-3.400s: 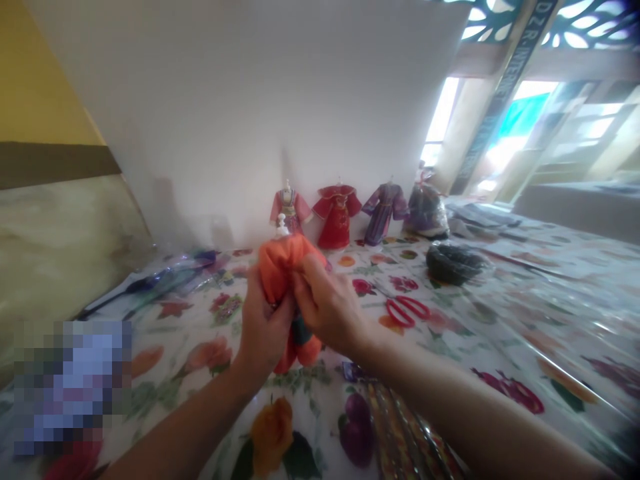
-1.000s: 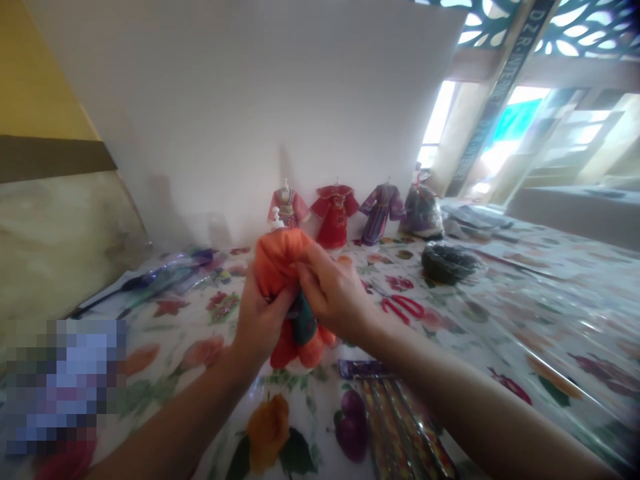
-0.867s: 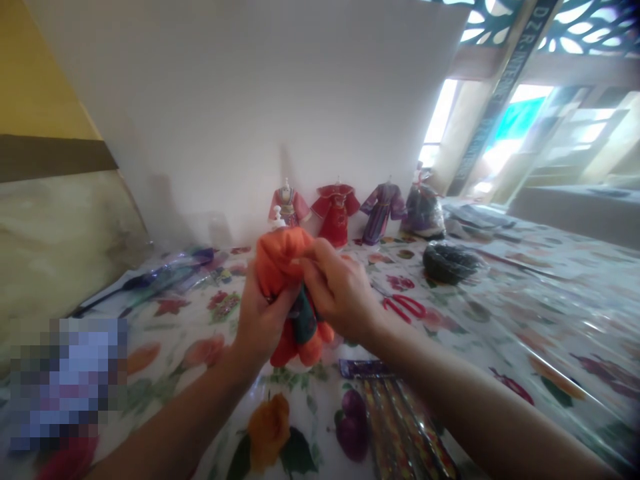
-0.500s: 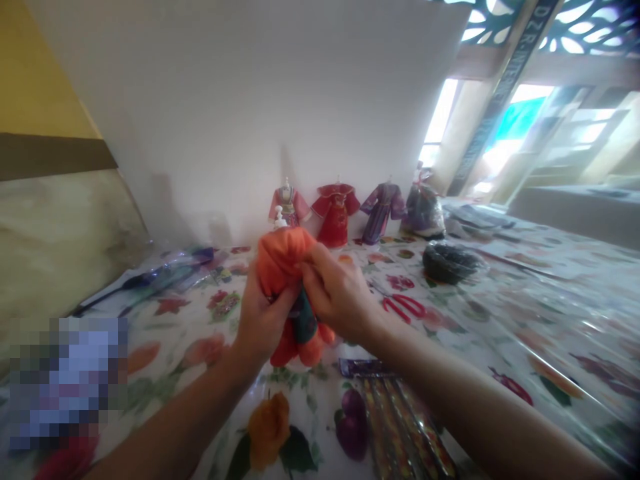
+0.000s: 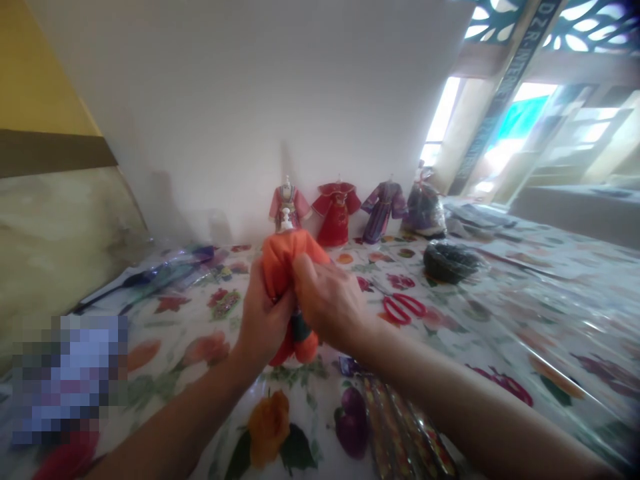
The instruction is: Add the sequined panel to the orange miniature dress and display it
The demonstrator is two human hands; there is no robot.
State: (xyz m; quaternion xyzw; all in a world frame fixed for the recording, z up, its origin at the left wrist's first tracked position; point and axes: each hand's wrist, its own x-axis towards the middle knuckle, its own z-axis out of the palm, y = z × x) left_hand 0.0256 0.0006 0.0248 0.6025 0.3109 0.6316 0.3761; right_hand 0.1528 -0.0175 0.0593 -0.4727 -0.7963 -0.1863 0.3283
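Observation:
Both hands are closed on an orange cloth doll garment [image 5: 283, 257] over the table. My left hand [image 5: 264, 320] wraps its left side, thumb across the front. My right hand [image 5: 327, 303] pinches the fabric on the right, its fingertips partly hidden. A white knobbed tip [image 5: 286, 219], like the top of a small dress stand, rises above the cloth. Beneath the hands hang a dark green band [image 5: 300, 327] and rounded orange folds. Behind stand small dressed doll forms: a pink robe [image 5: 299, 203], a red dress [image 5: 333, 217] and a purple robe [image 5: 383, 213].
Red-handled scissors [image 5: 404, 308] lie right of my hands. Further right sits a dark bundle in clear plastic [image 5: 450, 261]. Patterned strips in a clear packet [image 5: 400, 427] lie under my right forearm. A flowered tablecloth [image 5: 200, 390] covers the table; a white wall [image 5: 225, 100] stands behind.
My right hand has turned over, knuckles now upward, and moved slightly lower across the garment. The orange cloth's top has spread to the right. My left hand keeps its grip.

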